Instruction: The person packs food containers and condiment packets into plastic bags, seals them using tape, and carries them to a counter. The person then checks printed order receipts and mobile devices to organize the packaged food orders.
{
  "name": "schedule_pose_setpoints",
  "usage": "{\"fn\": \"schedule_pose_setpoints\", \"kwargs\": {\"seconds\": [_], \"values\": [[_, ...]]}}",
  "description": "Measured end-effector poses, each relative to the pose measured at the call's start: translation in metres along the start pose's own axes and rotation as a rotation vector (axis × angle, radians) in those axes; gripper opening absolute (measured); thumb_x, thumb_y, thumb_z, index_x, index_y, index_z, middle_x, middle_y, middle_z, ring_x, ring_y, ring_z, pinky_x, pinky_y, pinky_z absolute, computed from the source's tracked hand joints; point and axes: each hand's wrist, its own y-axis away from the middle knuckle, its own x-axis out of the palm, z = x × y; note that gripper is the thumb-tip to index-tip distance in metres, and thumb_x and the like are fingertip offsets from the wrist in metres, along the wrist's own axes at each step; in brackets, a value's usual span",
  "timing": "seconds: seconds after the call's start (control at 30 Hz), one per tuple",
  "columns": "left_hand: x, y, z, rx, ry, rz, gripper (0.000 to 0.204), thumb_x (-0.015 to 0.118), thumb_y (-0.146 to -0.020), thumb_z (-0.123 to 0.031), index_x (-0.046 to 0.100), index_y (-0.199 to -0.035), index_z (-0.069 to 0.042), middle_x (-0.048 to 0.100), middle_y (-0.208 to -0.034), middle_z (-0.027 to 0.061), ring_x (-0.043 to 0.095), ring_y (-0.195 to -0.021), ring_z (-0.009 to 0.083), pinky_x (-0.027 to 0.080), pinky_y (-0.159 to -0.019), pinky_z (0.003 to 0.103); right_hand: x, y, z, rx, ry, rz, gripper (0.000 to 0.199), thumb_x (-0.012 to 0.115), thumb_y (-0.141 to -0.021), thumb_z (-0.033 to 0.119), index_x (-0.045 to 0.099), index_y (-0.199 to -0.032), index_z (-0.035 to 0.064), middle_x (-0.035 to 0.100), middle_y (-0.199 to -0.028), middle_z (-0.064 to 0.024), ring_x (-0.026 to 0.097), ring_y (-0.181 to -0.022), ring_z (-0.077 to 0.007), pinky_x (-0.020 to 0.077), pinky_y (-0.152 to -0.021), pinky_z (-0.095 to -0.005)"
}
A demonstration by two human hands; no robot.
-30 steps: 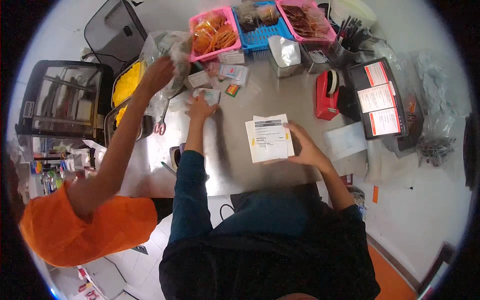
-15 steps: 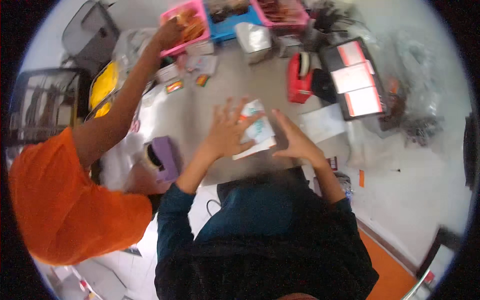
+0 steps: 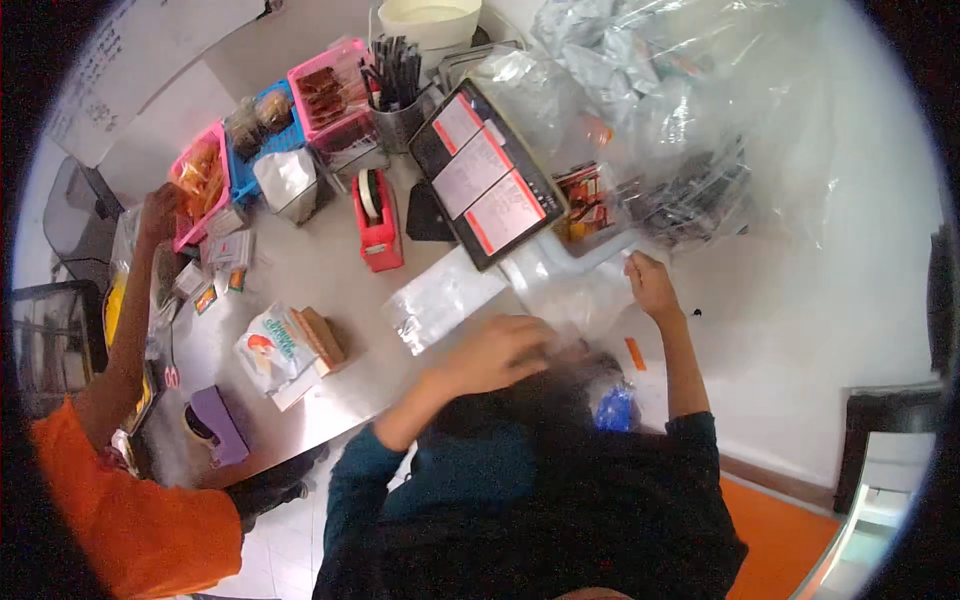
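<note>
My right hand is at the table's right edge, fingers closed on a translucent plastic bag. Lower and to the left, my left hand is over the table's near edge with its fingers bent; motion smears them, and nothing plainly shows in them. A flat clear-and-silver pouch lies just beyond that hand. Farther left, apart from both hands, a white printed paper packet lies beside a small brown box.
A red tape dispenser stands mid-table, a purple one near left. A tablet leans at the right beside large clear bags. At the left, a co-worker's hand reaches to a pink basket.
The view has swung right. My hands have left the white packet and moved right; my right hand has taken hold of the translucent bag. The brown box now shows beside the packet.
</note>
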Motion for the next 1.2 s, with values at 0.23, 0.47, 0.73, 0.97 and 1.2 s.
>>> {"fn": "schedule_pose_setpoints", "kwargs": {"seconds": [0.23,0.47,0.73,0.97,1.2], "values": [[0.107,-0.111,0.073,-0.191,-0.049,-0.211,0.035,0.056,-0.07,-0.02,0.049,-0.1,-0.003,0.049,-0.103,0.0172,0.045,-0.096,0.032,0.037,-0.082,0.036,0.01,-0.021,-0.046,-0.284,0.093,0.553,0.014,0.05,-0.067,0.008,0.054,-0.079,0.0034,0.053,-0.081,-0.0109,0.053,-0.077,-0.0281,0.0433,-0.067,-0.0344],[0.142,-0.13,0.069,-0.408,-0.338,-0.453,0.039,0.056,-0.069,-0.031,0.049,-0.102,-0.01,0.053,-0.095,0.0121,0.05,-0.083,0.0298,0.033,-0.078,0.042,0.018,-0.012,-0.066,-0.445,0.107,0.199,0.015,0.049,-0.064,0.006,0.052,-0.078,0.002,0.052,-0.079,-0.0137,0.05,-0.083,-0.0299,0.0417,-0.072,-0.038],[0.16,-0.126,0.094,-0.461,-0.68,-0.381,0.035,0.055,-0.07,-0.029,0.05,-0.104,-0.022,0.042,-0.111,0.0067,0.038,-0.102,0.0279,0.025,-0.084,0.049,-0.077,0.055,0.016,-0.04,-0.421,0.329,0.013,0.04,-0.078,0.01,0.044,-0.074,-0.0019,0.045,-0.069,-0.0163,0.046,-0.066,-0.0316,0.0376,-0.06,-0.0365],[0.122,-0.114,0.07,-0.302,-0.212,-0.18,0.027,0.054,-0.071,-0.027,0.054,-0.098,-0.023,0.034,-0.121,0.0104,0.028,-0.112,0.0343,0.015,-0.091,0.051,-0.16,0.089,0.02,0.119,-1.493,-0.38,0.054,0.063,-0.069,0.025,0.036,-0.109,0.0007,0.049,-0.092,-0.0075,0.053,-0.067,-0.0158,0.0462,-0.051,-0.026],[0.028,-0.05,-0.017,0.44,1.284,-0.027,0.047,0.063,-0.067,-0.027,0.046,-0.111,-0.026,0.02,-0.131,0.0132,0.019,-0.12,0.0351,0.017,-0.094,0.048,-0.204,0.074,0.074,0.069,-0.802,-0.368,0.064,0.066,-0.065,0.016,0.028,-0.114,-0.0002,0.05,-0.095,-0.0139,0.055,-0.056,-0.0167,0.0435,-0.041,-0.0236]]}}
